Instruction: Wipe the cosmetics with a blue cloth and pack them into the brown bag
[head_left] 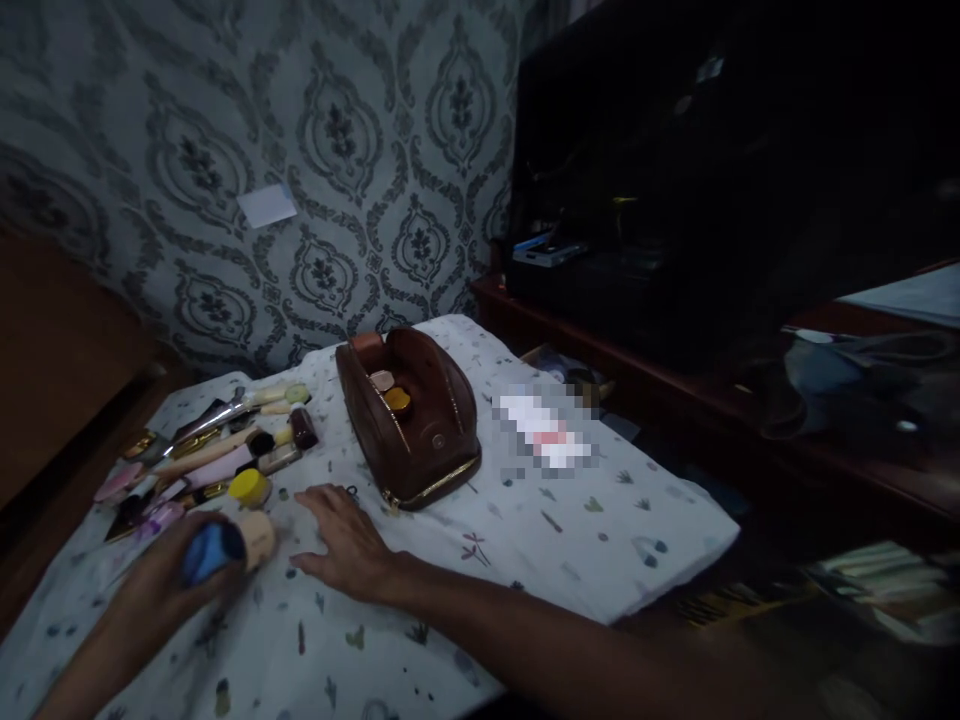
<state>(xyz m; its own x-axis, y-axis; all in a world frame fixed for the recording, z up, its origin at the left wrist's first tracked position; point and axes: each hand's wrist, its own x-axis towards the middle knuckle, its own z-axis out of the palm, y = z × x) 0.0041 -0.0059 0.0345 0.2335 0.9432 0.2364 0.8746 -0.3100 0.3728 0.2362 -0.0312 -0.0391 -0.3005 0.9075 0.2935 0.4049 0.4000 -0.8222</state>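
Note:
In my left hand (pixel 154 575) is a small rounded blue container (pixel 210 553), blurred by motion, with my fingers closed round it. A beige cylinder (pixel 257 538) shows against its right end; whether the two are one piece I cannot tell. My right hand (pixel 345 545) is to the right of these, its fingers spread over the cloth and holding nothing. Beyond it stands a brown cosmetic bag (pixel 420 460), unzipped, with a gold-coloured round item (pixel 397 401) and a pale item (pixel 382 380) inside. Close to both hands sits a small jar with a yellow lid (pixel 250 488).
Brushes, tubes and bottles lie heaped at the left, among them a pink-handled brush (pixel 223 468) and a dark bottle (pixel 304 428). A patterned white cloth (pixel 547 560) covers the surface. Right of the bag lies a blurred-out white item (pixel 544 430). A large dark screen (pixel 675 170) stands behind.

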